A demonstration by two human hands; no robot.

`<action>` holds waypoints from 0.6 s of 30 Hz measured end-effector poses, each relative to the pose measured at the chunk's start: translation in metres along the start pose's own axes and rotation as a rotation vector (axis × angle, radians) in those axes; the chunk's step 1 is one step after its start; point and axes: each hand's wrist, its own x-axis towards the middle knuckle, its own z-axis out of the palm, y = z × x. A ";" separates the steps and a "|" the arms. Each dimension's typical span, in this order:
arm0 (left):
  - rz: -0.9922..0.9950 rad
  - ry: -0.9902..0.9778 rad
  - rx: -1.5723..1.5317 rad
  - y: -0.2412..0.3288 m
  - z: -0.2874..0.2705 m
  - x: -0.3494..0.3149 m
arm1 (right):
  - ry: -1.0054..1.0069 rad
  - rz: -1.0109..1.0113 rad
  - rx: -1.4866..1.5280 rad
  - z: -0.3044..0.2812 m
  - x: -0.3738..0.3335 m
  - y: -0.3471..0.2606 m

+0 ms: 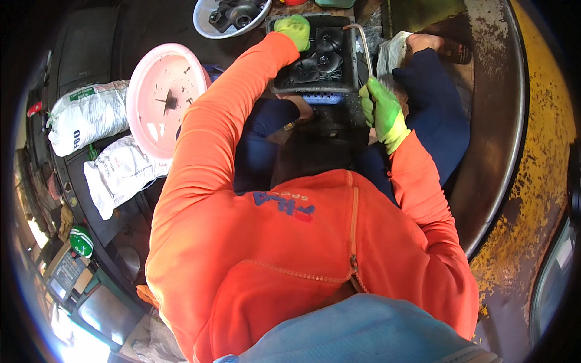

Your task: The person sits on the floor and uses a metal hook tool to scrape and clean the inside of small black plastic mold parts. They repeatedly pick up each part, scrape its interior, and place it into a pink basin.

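Observation:
My right hand [384, 114], in a green glove, is closed round a thin bent metal tube [367, 53]. The tube rises from the fist and hooks left over the tray, with a copper-coloured tip. Below that tip is a black rectangular tray [318, 88] holding dark round parts [327, 62], some with thin blades or spokes. My left hand [293, 31], gloved in green too, is curled at the tray's upper left corner. What its fingers grip, if anything, is hidden. A blue perforated crate [322, 98] shows under the tray's near edge.
A pink basin [136, 100] holds a dark bladed piece [170, 101]. Beyond stands a white bowl [210, 29] of dark castings [242, 14]. White sacks [91, 115] lie at the left. A curved metal edge [514, 139] runs along the right, beside a worn yellow surface [538, 163].

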 end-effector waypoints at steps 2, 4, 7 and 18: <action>0.096 0.120 0.178 0.017 -0.019 -0.015 | 0.016 -0.025 -0.037 0.000 0.004 0.004; 0.195 -0.145 0.209 0.033 -0.036 -0.024 | 0.016 -0.060 -0.079 -0.001 0.010 0.009; 0.050 -0.097 0.035 0.027 -0.055 -0.044 | 0.042 -0.061 -0.083 0.000 0.019 0.020; -0.373 0.001 -0.675 -0.006 0.036 -0.160 | -0.137 -0.369 -0.991 0.023 0.067 0.101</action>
